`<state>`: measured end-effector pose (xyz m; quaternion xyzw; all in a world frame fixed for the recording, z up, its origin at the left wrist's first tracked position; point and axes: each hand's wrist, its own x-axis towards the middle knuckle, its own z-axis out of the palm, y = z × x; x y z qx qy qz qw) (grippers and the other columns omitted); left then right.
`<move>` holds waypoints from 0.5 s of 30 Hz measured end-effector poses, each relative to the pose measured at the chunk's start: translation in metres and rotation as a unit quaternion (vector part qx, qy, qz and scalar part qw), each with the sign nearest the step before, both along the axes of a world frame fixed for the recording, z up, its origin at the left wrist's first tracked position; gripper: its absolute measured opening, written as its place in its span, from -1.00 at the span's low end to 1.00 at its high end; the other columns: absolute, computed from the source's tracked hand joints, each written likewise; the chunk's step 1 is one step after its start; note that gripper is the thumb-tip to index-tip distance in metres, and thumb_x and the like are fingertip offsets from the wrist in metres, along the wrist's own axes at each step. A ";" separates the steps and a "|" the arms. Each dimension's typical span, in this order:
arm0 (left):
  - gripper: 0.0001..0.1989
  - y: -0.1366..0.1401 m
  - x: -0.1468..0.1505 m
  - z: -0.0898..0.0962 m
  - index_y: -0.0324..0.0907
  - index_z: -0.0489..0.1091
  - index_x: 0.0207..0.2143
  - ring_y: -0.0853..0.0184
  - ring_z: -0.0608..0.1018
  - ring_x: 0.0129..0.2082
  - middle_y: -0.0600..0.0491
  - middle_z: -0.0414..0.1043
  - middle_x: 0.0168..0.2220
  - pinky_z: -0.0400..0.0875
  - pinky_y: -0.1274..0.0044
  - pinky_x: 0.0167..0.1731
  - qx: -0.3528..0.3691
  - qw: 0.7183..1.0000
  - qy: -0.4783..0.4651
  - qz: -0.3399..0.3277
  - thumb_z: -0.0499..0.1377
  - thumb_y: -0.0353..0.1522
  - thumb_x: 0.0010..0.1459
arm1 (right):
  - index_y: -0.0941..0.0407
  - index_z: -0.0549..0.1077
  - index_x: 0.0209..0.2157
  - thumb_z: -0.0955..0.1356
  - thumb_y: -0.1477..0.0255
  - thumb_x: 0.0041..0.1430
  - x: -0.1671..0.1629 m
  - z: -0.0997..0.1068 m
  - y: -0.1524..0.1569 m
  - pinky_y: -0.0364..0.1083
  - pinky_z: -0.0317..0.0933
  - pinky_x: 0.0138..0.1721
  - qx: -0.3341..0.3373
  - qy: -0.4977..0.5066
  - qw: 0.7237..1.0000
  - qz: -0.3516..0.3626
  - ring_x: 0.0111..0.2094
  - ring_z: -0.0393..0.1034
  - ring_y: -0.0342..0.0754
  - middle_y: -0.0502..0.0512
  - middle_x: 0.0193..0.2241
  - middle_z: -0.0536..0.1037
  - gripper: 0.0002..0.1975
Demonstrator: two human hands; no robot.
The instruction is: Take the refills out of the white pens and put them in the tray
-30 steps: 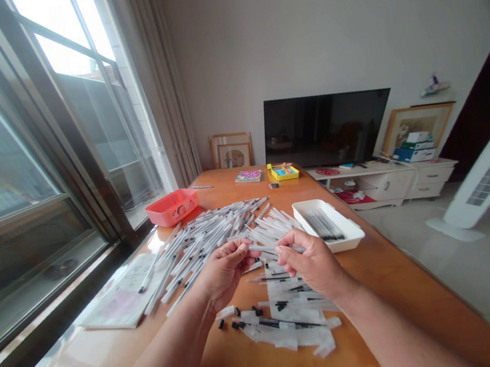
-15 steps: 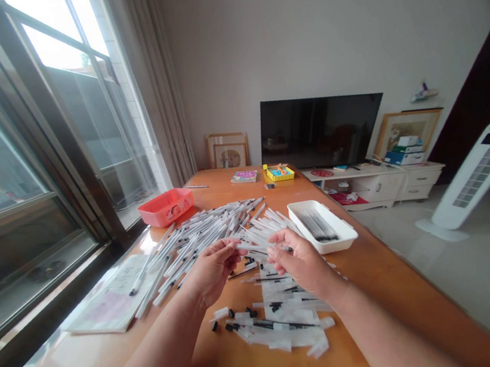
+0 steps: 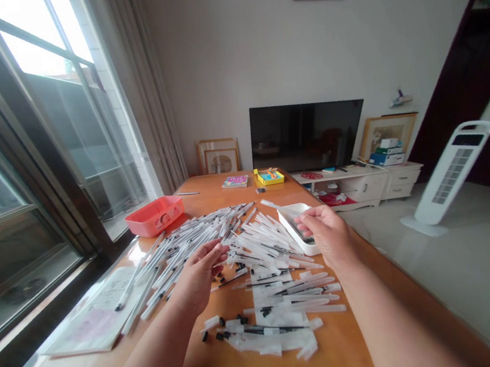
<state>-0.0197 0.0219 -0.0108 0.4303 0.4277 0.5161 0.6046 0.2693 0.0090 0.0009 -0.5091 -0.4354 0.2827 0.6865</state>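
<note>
In the head view, the right hand (image 3: 331, 235) is pinching a translucent pen tube (image 3: 274, 205) by one end, slanting it across the white tray (image 3: 311, 249) by the table's right edge. The left hand (image 3: 200, 272) is hovering near the tabletop's middle, fingertips bunching close; I cannot tell whether they are gripping anything. The tube is probably feeling light, stiff and slick, so a gentle thumb-and-finger hold around the barrel should be enough. The tray is holding slim greyish, dark-tipped pieces, partly hidden by the hand. Toward the far edge, a yellow box (image 3: 271, 180) is holding blue and orange items; a red box (image 3: 154, 219) is sitting by the left edge.
</note>
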 end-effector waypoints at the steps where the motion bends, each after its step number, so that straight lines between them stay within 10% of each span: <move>1: -0.47 0.001 -0.001 -0.001 -0.17 0.45 -0.01 0.30 0.58 -0.21 -0.14 0.55 -0.02 0.37 0.49 -0.22 -0.001 1.000 0.004 0.005 0.39 -0.14 0.01 | 0.11 0.39 -0.25 0.42 0.24 0.06 0.011 -0.004 0.005 -0.10 0.30 -0.36 0.002 -0.015 0.999 -0.048 -0.35 0.50 -0.02 0.13 -0.33 0.62 -0.71; 6: -0.43 0.002 0.000 -0.002 -0.18 0.48 -0.04 0.26 0.59 -0.22 -0.14 0.57 -0.07 0.36 0.49 -0.26 0.006 0.999 0.034 0.001 0.41 -0.10 -0.06 | 0.09 0.46 -0.31 0.37 0.25 0.05 0.044 -0.022 0.022 -0.05 0.26 -0.28 -0.056 -0.193 0.956 -0.214 -0.33 0.49 0.06 0.14 -0.37 0.62 -0.78; 15: -0.42 0.004 -0.002 -0.007 -0.17 0.46 -0.01 0.21 0.56 -0.13 -0.15 0.54 -0.02 0.33 0.48 -0.26 0.006 0.997 0.072 -0.015 0.38 -0.06 -0.03 | 0.03 0.52 -0.27 0.33 0.32 0.16 0.037 -0.033 0.029 -0.08 0.12 -0.32 -0.206 -0.394 0.873 -0.200 -0.29 0.47 0.05 0.09 -0.37 0.61 -0.84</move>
